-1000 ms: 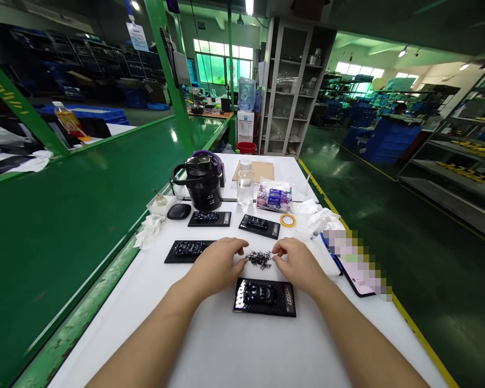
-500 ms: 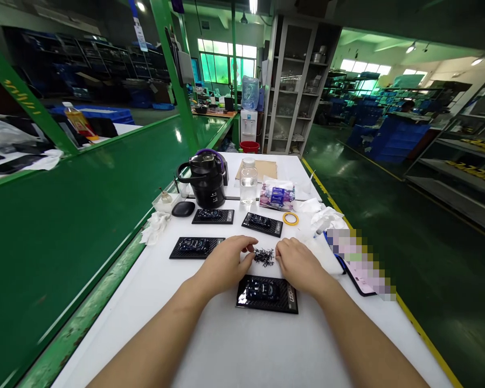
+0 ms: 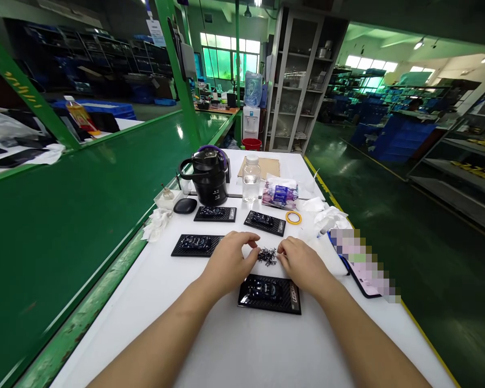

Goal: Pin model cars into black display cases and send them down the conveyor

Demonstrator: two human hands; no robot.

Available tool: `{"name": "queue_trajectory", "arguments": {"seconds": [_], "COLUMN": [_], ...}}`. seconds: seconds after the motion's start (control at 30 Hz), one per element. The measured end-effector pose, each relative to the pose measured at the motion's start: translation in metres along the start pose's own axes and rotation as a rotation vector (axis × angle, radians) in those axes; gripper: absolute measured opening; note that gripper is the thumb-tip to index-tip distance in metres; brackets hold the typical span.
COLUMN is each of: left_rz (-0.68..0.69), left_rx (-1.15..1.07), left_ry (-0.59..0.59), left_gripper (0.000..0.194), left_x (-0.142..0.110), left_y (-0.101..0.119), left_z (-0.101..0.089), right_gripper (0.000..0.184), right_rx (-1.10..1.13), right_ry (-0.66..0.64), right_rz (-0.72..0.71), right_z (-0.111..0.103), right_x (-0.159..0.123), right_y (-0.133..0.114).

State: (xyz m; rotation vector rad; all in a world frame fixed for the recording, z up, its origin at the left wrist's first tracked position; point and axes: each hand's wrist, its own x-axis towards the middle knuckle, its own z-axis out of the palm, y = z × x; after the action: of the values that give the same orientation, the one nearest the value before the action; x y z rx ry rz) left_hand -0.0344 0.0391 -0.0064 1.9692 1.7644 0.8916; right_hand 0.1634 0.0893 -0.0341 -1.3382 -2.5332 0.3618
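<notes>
Left hand (image 3: 231,261): thumb and forefinger parted in a curve at the near-left edge of the pile.
Right hand (image 3: 301,264): fingers curled in at the pile's other side; whether they pinch anything cannot be told.
Pile of small black pieces (image 3: 267,256): lies between the two hands on the white table (image 3: 226,345).
Front plaque (image 3: 293,304): flat below the pile, bearing a dark model car (image 3: 265,291).
Yellow tape roll (image 3: 293,212): beyond the right hand, near a plastic packet (image 3: 280,193).
</notes>
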Motion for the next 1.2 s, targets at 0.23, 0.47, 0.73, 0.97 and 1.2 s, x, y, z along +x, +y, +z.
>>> {"name": "queue_trajectory", "arguments": {"seconds": [0.23,0.47,0.73,0.97,1.2], "left_rz": [0.015,-0.064,-0.08,0.058,0.352], "left_rx": [-0.019,-0.217,-0.996,-0.366,0.068], "left_ry": [-0.033,-0.045,-0.195,0.022,0.05], "left_gripper": [0.024,0.022,0.016,0.011,0.028], "left_x": [-0.002,-0.001,-0.002,0.001,-0.004], "left_y": [0.003,0.004,0.011,-0.001,-0.007], "left_z": [0.001,0.003,0.009,-0.004,0.007], "right_gripper": [0.016,0.014,0.026,0.012,0.008], "right_rx": [0.038,0.436,0.96,0.793,0.675], "right_ry": [0.008,0.075,0.03,0.261,0.27], "right_rz": [-0.025,0.011,-0.037,0.007,-0.038], "right_z": [0.005,-0.012,-0.002,-0.016,-0.014], "right_x": [-0.001,-0.011,-0.014,-0.016,-0.016], "right_y": [-0.001,-0.007,-0.038,-0.029,-0.03]}}
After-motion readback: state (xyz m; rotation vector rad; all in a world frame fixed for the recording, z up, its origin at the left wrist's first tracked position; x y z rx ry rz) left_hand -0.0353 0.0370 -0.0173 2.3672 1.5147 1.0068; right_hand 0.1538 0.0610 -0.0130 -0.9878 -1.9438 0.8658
